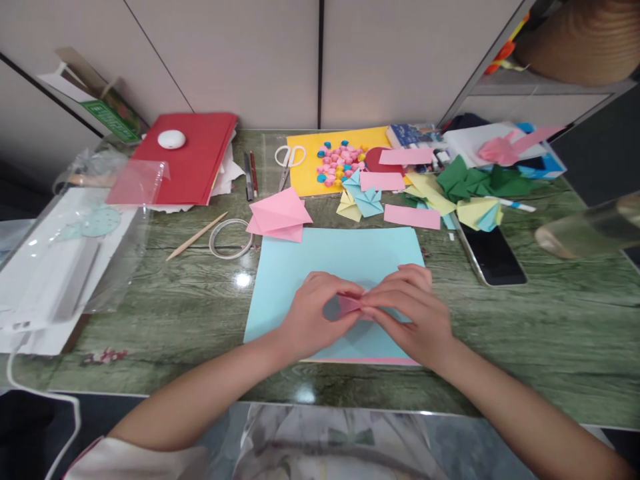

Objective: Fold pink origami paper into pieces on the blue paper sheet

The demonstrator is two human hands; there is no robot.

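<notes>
Both my hands meet over a light blue sheet of paper [300, 257] on the table. Between thumb and fingers, my left hand [317, 310] pinches a small pink piece of paper [349, 305]. From the other side my right hand [413, 310] pinches the same piece, its fingertips touching those of the left. Most of the pink paper is hidden by the fingers. Folded pink papers [281, 213] lie at the blue sheet's far left corner. Pink paper strips [413, 216] rest just beyond its far right corner.
Scissors [286, 167], a tape roll [231, 239] and a pointed wooden stick [197, 237] lie at the back left. Small pink, blue and yellow folded pieces [340, 163] sit on a yellow sheet [303, 183]. A phone [493, 253] and a bottle [590, 227] are right; a red folder [190, 153] is left.
</notes>
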